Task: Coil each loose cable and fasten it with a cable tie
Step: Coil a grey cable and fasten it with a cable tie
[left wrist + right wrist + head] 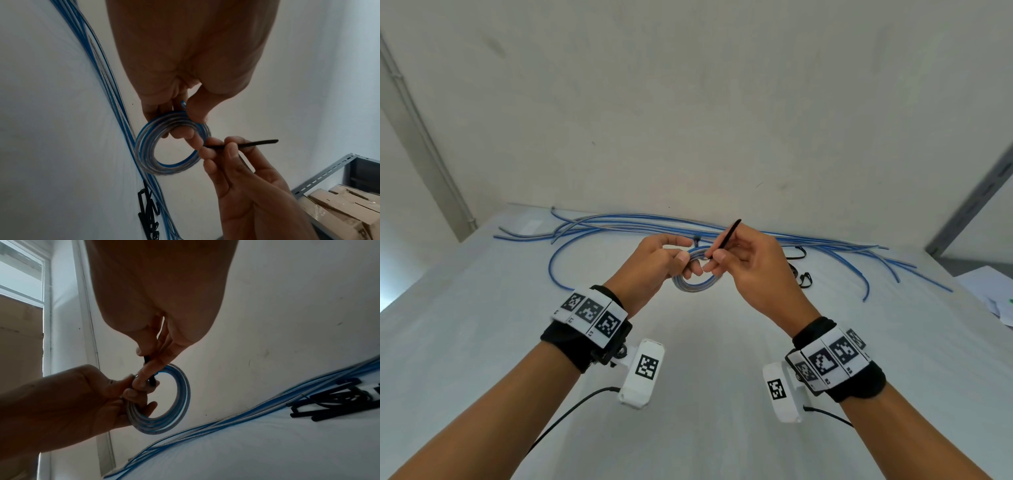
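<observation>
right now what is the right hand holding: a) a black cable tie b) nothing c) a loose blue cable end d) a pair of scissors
a: the right hand pinches a black cable tie between thumb and fingers, its tip at the blue coil that the left hand grips above the table.

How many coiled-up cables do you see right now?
1. The coiled cable is held up over the table in the left hand, with the right hand bringing a cable tie to it. The other cables lie loose.
</observation>
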